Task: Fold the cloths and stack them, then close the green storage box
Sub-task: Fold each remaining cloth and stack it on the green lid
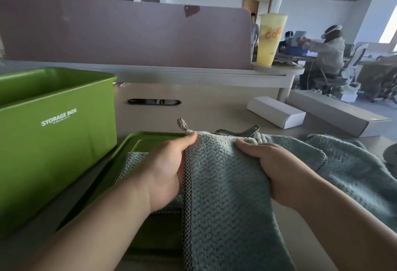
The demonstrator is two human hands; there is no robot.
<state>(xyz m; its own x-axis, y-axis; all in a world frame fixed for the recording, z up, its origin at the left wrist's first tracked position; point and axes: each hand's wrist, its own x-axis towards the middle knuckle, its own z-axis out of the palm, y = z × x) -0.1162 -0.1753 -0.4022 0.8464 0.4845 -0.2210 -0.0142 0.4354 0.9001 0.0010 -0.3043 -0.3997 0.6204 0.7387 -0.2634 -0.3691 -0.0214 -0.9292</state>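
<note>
A teal waffle-weave cloth [223, 186] with a checked grey border hangs in front of me, held up over the desk. My left hand [169, 169] grips its left edge near the hanging loop. My right hand [277, 169] grips its upper right part. Another teal cloth [352, 167] lies spread on the desk to the right. A third teal cloth [134, 159] lies on the green lid [126, 152], partly hidden under my left hand. The green storage box [53, 133] stands lidless at the left, and I see nothing in the part of its inside that shows.
A mauve desk divider [129, 34] runs along the back. A yellow drink cup [269, 38] stands at its right end. A white carton [277, 111] and a long white box [339, 115] lie at the desk's far right. People sit at desks beyond.
</note>
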